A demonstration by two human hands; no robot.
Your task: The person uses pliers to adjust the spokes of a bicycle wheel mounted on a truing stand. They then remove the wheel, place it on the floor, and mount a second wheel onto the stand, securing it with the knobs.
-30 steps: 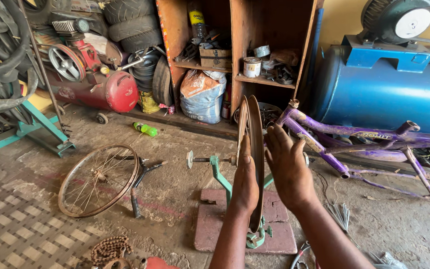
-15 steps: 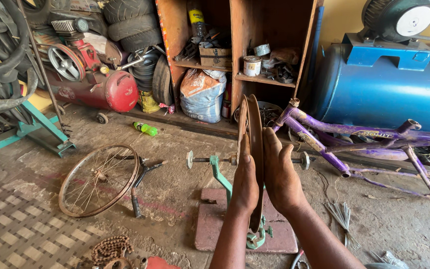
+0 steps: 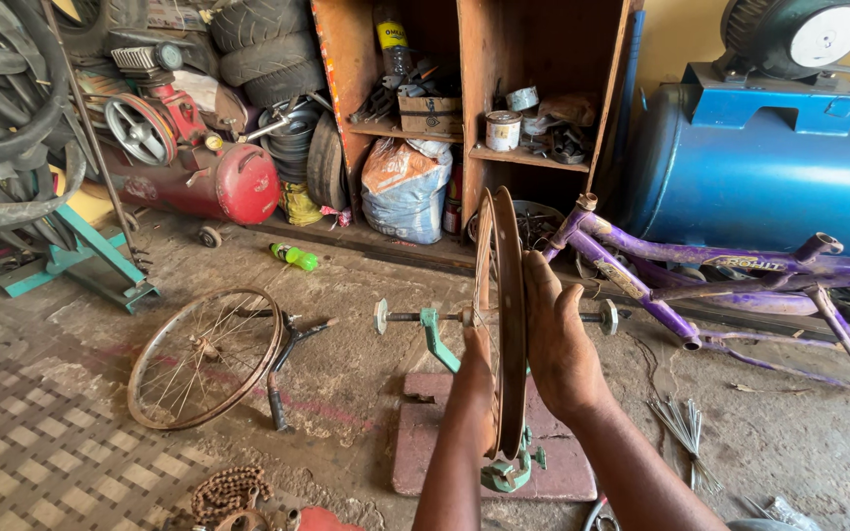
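A rusty bicycle wheel rim stands upright, edge-on to me, in a green truing stand on a reddish slab. My right hand lies flat against the rim's right side, fingers pointing up. On the rim's left side is my left hand, pressed against it and mostly hidden behind the wrist. The stand's axle sticks out both ways, ending in round knobs.
A spoked wheel leans on a black fork at left. A purple bike frame lies at right before a blue tank. Loose spokes, a chain, a red compressor, tyres and wooden shelves surround.
My right hand, held away from the rim with fingers spread, has closed in and now lies flat against the rim. The left hand stays on the other side.
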